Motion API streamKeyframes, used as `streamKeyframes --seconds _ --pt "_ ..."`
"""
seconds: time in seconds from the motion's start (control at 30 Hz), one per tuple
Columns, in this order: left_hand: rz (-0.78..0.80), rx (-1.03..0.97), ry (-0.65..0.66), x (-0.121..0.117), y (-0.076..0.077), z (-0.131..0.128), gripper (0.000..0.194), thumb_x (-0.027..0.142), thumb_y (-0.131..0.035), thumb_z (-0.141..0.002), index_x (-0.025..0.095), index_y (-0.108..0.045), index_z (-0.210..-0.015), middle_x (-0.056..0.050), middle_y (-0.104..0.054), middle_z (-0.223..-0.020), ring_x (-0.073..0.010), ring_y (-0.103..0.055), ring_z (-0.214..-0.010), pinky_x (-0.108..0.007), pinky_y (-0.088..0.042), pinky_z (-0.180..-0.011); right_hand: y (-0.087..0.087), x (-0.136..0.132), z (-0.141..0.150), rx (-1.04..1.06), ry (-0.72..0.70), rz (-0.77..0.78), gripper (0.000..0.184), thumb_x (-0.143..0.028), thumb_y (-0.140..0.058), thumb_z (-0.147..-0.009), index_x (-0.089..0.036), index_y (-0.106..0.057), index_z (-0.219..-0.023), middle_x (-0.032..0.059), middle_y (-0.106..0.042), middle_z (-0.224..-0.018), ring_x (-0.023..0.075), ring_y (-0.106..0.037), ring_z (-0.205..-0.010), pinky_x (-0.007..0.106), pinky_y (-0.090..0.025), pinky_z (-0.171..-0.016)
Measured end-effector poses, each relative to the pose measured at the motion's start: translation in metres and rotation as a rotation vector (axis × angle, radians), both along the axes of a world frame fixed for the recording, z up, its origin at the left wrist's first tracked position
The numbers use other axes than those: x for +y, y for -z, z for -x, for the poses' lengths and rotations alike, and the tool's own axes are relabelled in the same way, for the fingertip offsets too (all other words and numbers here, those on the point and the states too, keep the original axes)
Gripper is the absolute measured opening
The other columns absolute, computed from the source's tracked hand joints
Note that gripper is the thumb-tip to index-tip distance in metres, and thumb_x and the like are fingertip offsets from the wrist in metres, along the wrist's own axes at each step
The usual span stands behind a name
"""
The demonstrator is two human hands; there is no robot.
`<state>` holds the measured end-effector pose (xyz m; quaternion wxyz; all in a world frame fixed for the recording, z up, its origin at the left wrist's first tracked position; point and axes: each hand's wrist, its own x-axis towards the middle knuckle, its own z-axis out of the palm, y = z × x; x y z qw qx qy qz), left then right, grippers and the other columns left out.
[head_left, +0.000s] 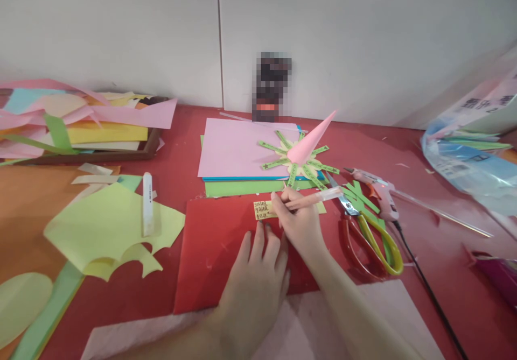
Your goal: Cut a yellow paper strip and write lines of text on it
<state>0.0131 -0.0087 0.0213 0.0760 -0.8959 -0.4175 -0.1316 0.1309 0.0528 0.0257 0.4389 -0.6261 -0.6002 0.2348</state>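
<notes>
My right hand (299,221) pinches a pink pen (319,196) with its tip on a small yellow paper strip (264,210) that carries handwriting. The strip lies on a red sheet (210,252). My left hand (254,284) rests flat on that red sheet just below the strip, fingers stretched out and together. Beyond the strip, a pink paper cone (311,139) stands tilted on a disc ringed with green paper strips (299,161), on top of a stack of pink, blue and green sheets (234,150).
Scissors with yellow and red handles (371,231) and a hot glue gun (379,190) with a black cord lie to the right. A white marker (147,204) rests on cut yellow-green paper (105,231). A tray of coloured papers (81,128) sits far left; plastic bags (472,155) far right.
</notes>
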Motion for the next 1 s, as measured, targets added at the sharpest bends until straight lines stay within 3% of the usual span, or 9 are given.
streamKeyframes --seconds 0.6,0.9,1.0 --pt "0.014 0.004 -0.003 -0.0006 0.0031 0.0 0.031 0.03 -0.041 -0.087 0.015 -0.062 -0.103 -0.01 -0.059 -0.104 -0.0288 -0.049 -0.111 -0.042 -0.041 -0.089 0.0027 0.0003 -0.0015 -0.059 -0.011 -0.003 0.031 -0.026 -0.047 -0.08 -0.021 -0.031 -0.053 -0.0055 -0.039 -0.046 0.0083 -0.035 -0.047 0.022 -0.03 -0.048" --pt "0.003 0.016 -0.001 -0.0013 0.0019 0.0004 0.031 0.029 -0.041 -0.086 0.015 -0.064 -0.102 -0.01 -0.06 -0.103 -0.0283 -0.05 -0.11 -0.041 -0.041 -0.089 0.0004 -0.0003 -0.0011 -0.08 0.007 -0.03 0.033 -0.024 -0.046 -0.079 -0.02 -0.027 -0.053 -0.0066 -0.03 -0.046 0.008 -0.03 -0.046 0.022 -0.027 -0.046" --pt "0.005 0.017 -0.007 -0.001 0.0016 0.0001 0.034 0.029 -0.04 -0.087 0.015 -0.061 -0.109 -0.01 -0.06 -0.106 -0.0278 -0.049 -0.111 -0.041 -0.041 -0.089 0.0005 -0.0002 -0.0019 -0.019 0.058 -0.02 0.034 -0.025 -0.048 -0.08 -0.021 -0.028 -0.053 -0.0067 -0.031 -0.045 0.0082 -0.031 -0.045 0.022 -0.028 -0.046"
